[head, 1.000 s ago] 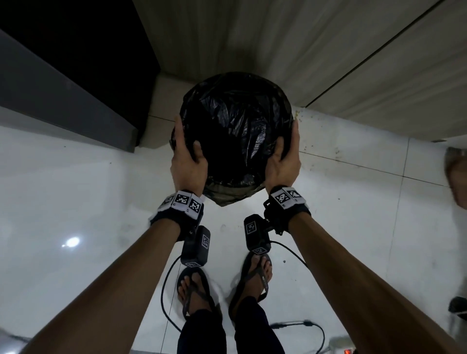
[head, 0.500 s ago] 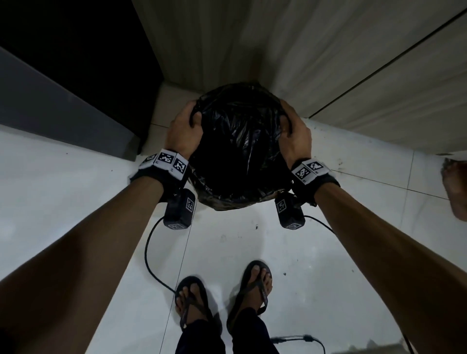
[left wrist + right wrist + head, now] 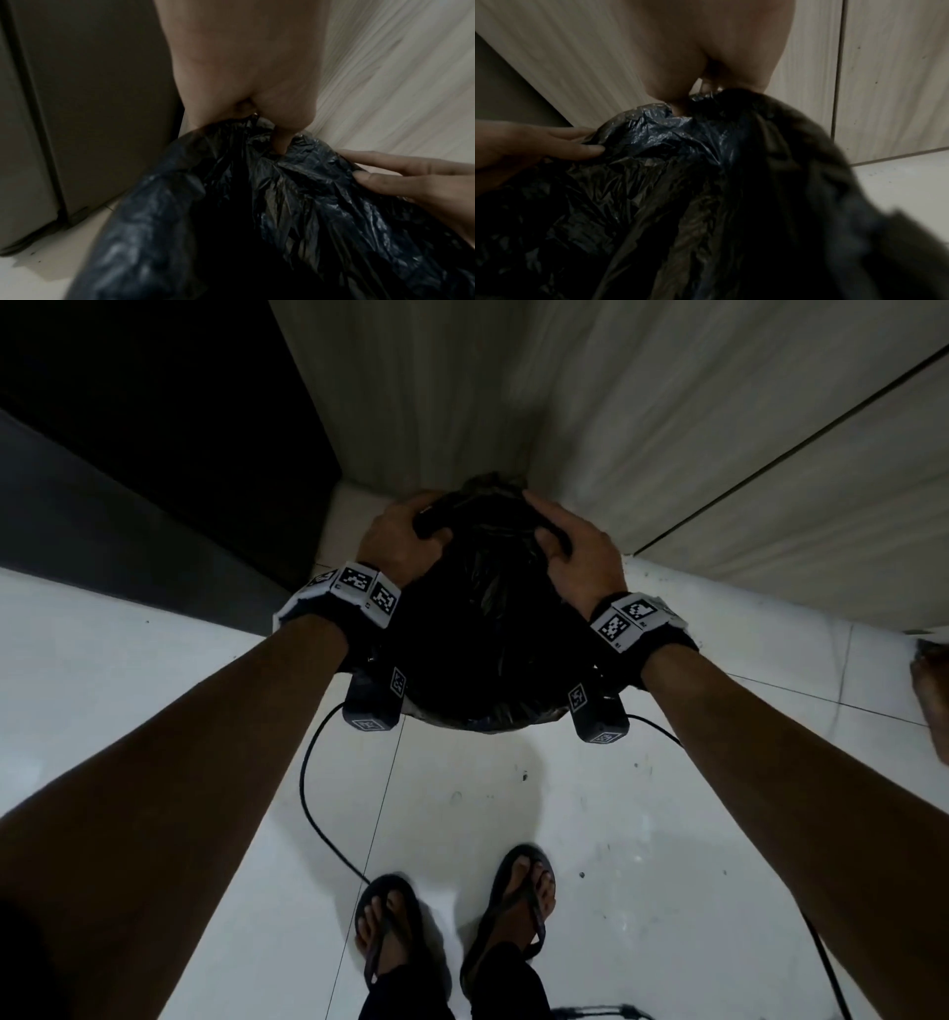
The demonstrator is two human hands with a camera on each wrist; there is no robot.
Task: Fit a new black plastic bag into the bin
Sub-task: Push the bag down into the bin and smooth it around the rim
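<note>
**Both hands reach the far rim of the bin**

The hands had travelled along the bin's [image 3: 482, 711] rim from the near side, where they sat a second before, round the sides, and now met at the back edge next to the wall [image 3: 513, 403]. The left hand [image 3: 398, 536] and the right hand [image 3: 580, 552] each had fingers curled over the rolled edge of the black bag [image 3: 488, 618], thumbs tucked inside the mouth, clamping plastic against the rim. In the left wrist view the thumb [image 3: 281, 142] was pushed down into bunched film, with the right hand's fingers [image 3: 401, 176] spread close beside it on the same fold.

The bag sat inside the bin with its mouth folded outward over the edge; the near rim already looked covered. The bin itself stood on the white floor [image 3: 154, 711] in the corner between the wall and a dark cabinet [image 3: 128, 454], hidden almost wholly by plastic.

Judging from this, the fitting was near its end: the back section seemed the last to be pulled over. Half a second before, the hands were at the sides and farther apart; now they were nearly touching, and the arms stretched further forward over the bin.
</note>
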